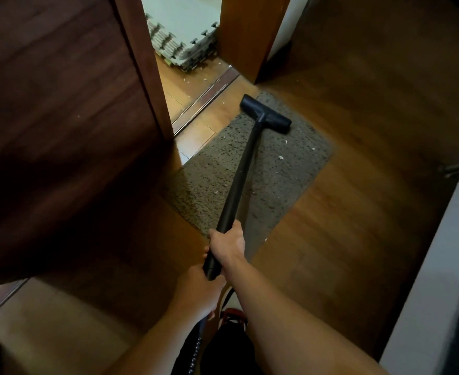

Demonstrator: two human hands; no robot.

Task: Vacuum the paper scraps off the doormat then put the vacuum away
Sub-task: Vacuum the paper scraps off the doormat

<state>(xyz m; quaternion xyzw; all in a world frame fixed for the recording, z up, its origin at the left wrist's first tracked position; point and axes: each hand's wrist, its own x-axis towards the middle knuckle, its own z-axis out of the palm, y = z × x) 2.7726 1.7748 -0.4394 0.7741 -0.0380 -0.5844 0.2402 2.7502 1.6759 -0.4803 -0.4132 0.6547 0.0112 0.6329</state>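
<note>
A: Gripping the black vacuum tube (239, 182) with both hands. Right hand (227, 246) wrapped around it higher up, left hand (196, 290) closed around the lower end near the body.

B: And the vacuum head (266, 113)?

A: Resting flat on the doormat (285, 169), at the far end, near the doorway threshold (204, 97).

B: Any scraps?

A: Plenty. Small white paper scraps (281, 157) scattered over the mat, mostly to the right of the tube and around its middle. More on the lighter floor past the threshold, beside a stack of foam mat tiles (179, 41).

B: Surroundings?

A: Open dark wooden door (60, 117) to the left, wooden floor (358, 198) around the mat, pale wall (439, 253) along the right edge. Something red and black (232, 318) low down between the forearms, too dark to make out.
</note>
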